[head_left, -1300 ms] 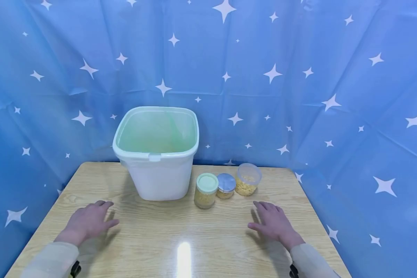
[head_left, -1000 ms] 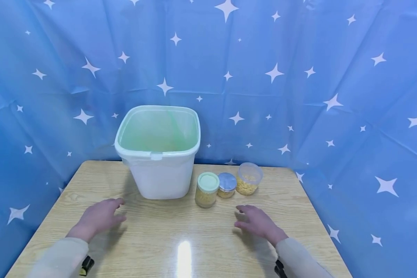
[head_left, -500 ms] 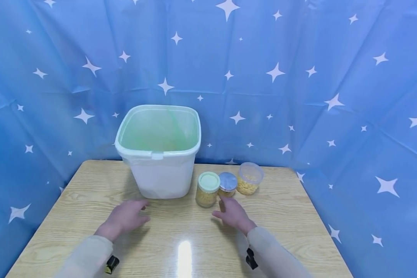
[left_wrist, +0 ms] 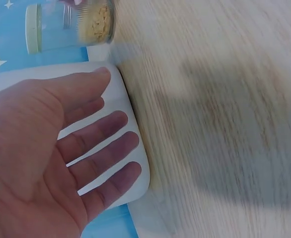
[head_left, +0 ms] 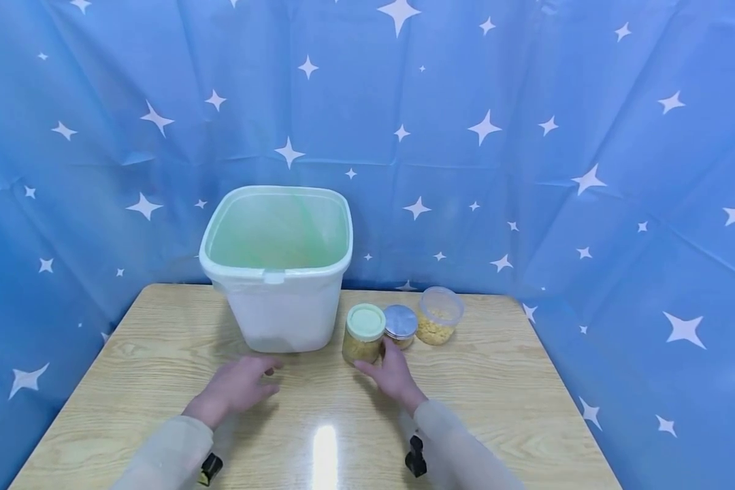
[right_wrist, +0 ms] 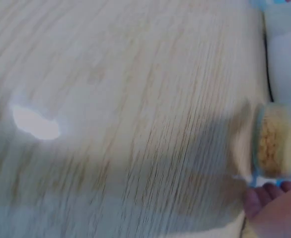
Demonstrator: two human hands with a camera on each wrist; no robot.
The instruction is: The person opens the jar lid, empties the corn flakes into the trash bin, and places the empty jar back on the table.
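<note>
A glass jar (head_left: 360, 348) with a pale green lid and yellowish contents stands upright beside the bin. My right hand (head_left: 394, 374) is at its right side, thumb in front of the glass and fingers beside it. In the right wrist view the jar (right_wrist: 272, 144) sits between the thumb and the fingertips (right_wrist: 253, 201). My left hand (head_left: 237, 384) hovers over the table near the bin's foot, holding nothing. Its fingers are spread and slightly bent in the left wrist view, with the white bin (left_wrist: 130, 163) behind them.
The tall white bin (head_left: 292, 313) with a greenish inside stands at the back left of the wooden table (head_left: 478, 415). Right of the jar are a silver-lidded jar (head_left: 401, 321) and a clear tub (head_left: 439, 316) of yellow pieces. A starry blue curtain (head_left: 527, 82) hangs behind.
My right hand has moved leftward and forward from the table's right side to the green-lidded jar. My left hand has moved rightward, to in front of the bin. The containers stand where they were.
</note>
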